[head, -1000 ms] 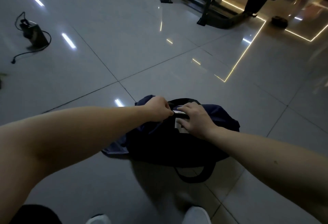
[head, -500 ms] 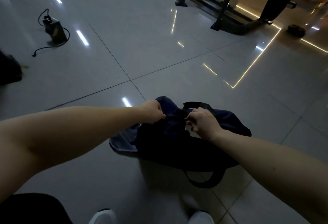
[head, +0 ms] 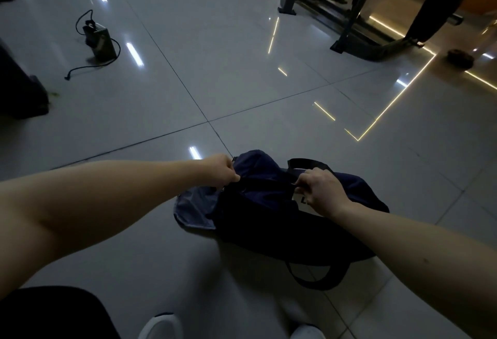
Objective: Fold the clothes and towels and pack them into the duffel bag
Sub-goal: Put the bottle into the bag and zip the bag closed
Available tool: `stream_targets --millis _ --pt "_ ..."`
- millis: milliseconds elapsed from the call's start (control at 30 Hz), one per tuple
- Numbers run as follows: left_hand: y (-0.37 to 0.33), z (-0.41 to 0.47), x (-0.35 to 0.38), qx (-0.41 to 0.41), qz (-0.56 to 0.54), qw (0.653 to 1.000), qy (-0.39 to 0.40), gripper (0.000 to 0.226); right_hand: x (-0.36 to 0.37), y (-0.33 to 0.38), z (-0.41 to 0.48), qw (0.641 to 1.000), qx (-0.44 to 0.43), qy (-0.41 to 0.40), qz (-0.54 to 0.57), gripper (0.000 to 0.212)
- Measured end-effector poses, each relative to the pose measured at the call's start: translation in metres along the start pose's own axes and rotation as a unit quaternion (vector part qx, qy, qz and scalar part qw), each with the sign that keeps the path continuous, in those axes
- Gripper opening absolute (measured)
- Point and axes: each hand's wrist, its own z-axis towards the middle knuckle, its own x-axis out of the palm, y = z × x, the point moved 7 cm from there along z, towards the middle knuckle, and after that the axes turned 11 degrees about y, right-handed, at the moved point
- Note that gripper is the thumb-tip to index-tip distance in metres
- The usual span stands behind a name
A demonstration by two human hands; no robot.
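Bag: Your dark navy fabric duffel bag (head: 269, 220) lay slumped and low on the glossy grey tiled floor (head: 242, 69), just ahead of your feet.
Left hand: Your left hand (head: 220, 170) was curled closed on the cloth at the bag's top edge, near its left end.
Right hand: Your right hand (head: 320, 190) pinched the top edge further right, knuckles up. Whether it held a zip pull or only cloth could not be told.
Between the hands: The dark top edge ran taut from one hand to the other.
Patch: A white printed patch (head: 300, 199) showed on the bag's side, partly under your right hand, its lettering unreadable.
Flap: A paler blue-grey fabric flap (head: 193, 209) spread flat on the floor at the bag's left end.
Straps: One black webbing handle loop (head: 306, 162) arched behind your right hand. A second black handle loop (head: 314, 281) lay on the tiles on your side.
Feet: The toes of your white shoes (head: 161, 328) sat at the bottom edge, beside a black trouser leg (head: 53, 314).
Further off: A small dark box with a trailing black cable (head: 98, 43) sat far left, and a dark metal gym machine frame (head: 363, 16) stood far right.
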Motion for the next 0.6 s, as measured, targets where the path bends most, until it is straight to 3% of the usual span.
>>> stream_targets --millis 167,233,333,433,600 --pt "-0.006 -0.007 -0.004 0.03 -0.07 0.996 0.035 0.027 0.004 0.004 0.001 0.998 0.047 0.036 0.024 0.019" --pt "-0.011 -0.009 -0.007 0.038 -0.113 0.993 0.023 0.033 0.006 0.008 0.002 0.997 0.061 0.04 0.033 0.022" --pt "-0.003 -0.004 -0.015 0.032 -0.178 0.983 -0.037 0.039 -0.001 0.027 -0.005 0.997 0.06 -0.018 0.042 0.033" --pt "0.017 0.002 -0.017 -0.008 -0.154 0.985 -0.075 0.035 -0.004 0.06 -0.019 0.994 0.032 -0.037 0.096 0.036" --pt "0.018 0.005 -0.005 -0.015 -0.128 0.991 -0.04 0.046 0.016 0.095 -0.043 0.987 0.058 0.039 0.144 0.05"
